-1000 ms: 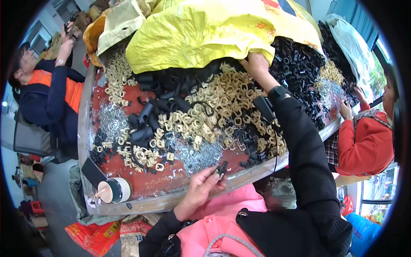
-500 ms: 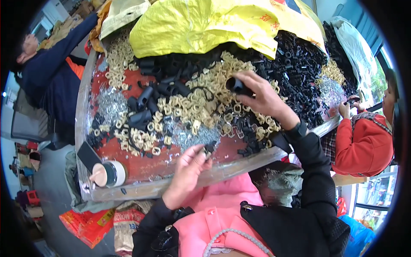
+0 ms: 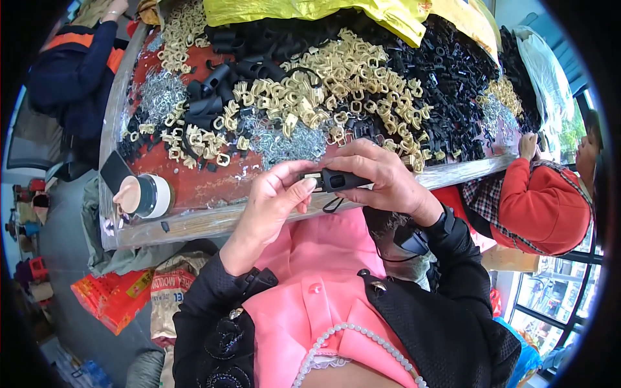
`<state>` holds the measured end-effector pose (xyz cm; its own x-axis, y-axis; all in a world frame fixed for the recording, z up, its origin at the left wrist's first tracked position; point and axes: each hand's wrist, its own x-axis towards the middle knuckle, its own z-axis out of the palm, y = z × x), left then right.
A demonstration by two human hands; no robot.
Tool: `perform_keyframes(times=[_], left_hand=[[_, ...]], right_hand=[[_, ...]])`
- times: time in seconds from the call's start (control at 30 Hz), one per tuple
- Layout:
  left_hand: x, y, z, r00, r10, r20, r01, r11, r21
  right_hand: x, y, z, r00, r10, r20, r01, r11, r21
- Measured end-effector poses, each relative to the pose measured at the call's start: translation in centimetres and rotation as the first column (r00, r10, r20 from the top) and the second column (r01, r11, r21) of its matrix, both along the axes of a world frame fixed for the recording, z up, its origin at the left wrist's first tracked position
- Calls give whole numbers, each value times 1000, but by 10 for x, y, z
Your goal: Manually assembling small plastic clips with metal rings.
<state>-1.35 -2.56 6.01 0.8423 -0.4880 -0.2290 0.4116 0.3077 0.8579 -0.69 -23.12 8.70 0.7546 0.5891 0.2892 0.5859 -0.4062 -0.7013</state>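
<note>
Over the table's near edge my two hands meet. My right hand (image 3: 387,176) is closed round a black hollow plastic tube (image 3: 344,181) with an opening in its side. My left hand (image 3: 272,200) pinches a small dark and pale fitting (image 3: 313,176) between thumb and fingertips, right at the tube's left end. Whether the fitting sits inside the tube I cannot tell. A thin black loop (image 3: 333,205) shows below the tube. Just beyond my hands lie a heap of small silvery metal pieces (image 3: 288,145) and many beige plastic rings (image 3: 304,97).
More black tubes (image 3: 206,107) and small black parts (image 3: 446,97) cover the red tabletop (image 3: 200,187), under a yellow sack (image 3: 310,8). A lidded jar (image 3: 152,196) stands by the left corner. Co-workers sit at the right, in a red top (image 3: 550,207), and far left (image 3: 71,77).
My right hand has brought the black tube from above the heap back toward me, up against the fitting in my left hand. The view has shifted, and the left co-worker's arm has moved.
</note>
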Motion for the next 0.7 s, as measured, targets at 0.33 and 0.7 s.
perform_keyframes(times=[0.33,0.7], left_hand=[[1,0,-16,1000,-8,-17,9,997,83],[8,-4,-18,993,-67,-98,85,979,186]], right_hand=[[-17,16,-21,985,-131,110,140,987,-77],[-22,29,-41,963,-244,-111,248,968,24]])
